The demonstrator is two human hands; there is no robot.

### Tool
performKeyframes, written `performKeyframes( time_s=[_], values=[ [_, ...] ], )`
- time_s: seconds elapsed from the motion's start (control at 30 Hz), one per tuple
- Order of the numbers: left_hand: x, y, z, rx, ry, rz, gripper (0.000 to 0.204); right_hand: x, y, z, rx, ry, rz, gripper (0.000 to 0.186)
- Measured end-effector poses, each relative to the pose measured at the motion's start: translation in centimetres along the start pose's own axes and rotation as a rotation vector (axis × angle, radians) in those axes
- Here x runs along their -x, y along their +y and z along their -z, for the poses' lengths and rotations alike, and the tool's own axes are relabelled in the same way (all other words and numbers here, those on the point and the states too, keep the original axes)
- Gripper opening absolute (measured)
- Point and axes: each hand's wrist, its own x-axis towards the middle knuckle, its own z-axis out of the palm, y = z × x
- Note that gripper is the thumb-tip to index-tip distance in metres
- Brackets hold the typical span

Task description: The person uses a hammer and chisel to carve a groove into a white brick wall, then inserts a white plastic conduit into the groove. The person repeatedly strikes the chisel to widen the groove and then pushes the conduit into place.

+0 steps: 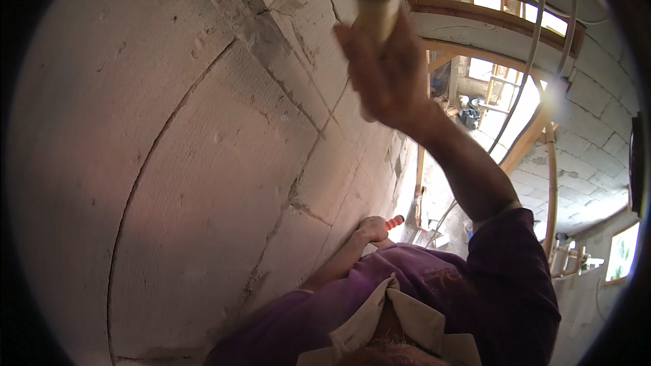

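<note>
My right hand (393, 85) is raised high in front of the block wall, its fingers wrapped round a tool with a pale yellowish shaft and a dark upper end (377, 10). Motion blurs the tool, and the frame's top edge cuts it off, so its kind cannot be made out. Lower down, close to the wall, my left hand (372, 230) grips a red-orange ribbed handle (394, 222) with a dark tip. Whatever else belongs to that handle is hidden behind the hand. The pale block wall (210, 183) has visible joints and a rough mortar strip (234, 0).
Light cables (536, 34) hang down on the right. Beyond them stand a wooden post (550, 183), a wood-framed opening (498, 20) and another block wall (590, 122). A window (620, 254) sits at the far right. Cluttered items lie past the doorway.
</note>
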Motion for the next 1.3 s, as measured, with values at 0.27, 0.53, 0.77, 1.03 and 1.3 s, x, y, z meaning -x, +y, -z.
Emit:
performKeyframes(
  time_s=[0.27, 0.53, 0.77, 1.03, 1.3],
  values=[
    [-1.4, -0.4, -1.3, 0.139, 0.111, 0.13, 0.032, 0.2, -0.4, 0.8, -0.062, -0.12, -0.053, 0.037],
    [-0.1, 0.5, 0.0, 0.204, 0.042, 0.167, 0.032, -0.8, -0.7, 0.7, 0.131, -0.275, -0.178, 0.038],
    [-0.8, 0.2, -1.4, 0.112, 0.077, 0.1, 0.035, -0.5, -1.2, 0.7, 0.056, -0.038, -0.136, 0.038],
    [-2.1, -1.2, -2.0, 0.089, 0.075, 0.05, 0.05, -1.1, -2.1, 0.4, 0.12, 0.05, 0.155, 0.031],
    [-2.4, -1.9, -2.7, 0.042, 0.011, 0.053, 0.072, 0.4, -1.0, 0.3, 0.113, -0.135, -0.014, 0.033]
  ],
)
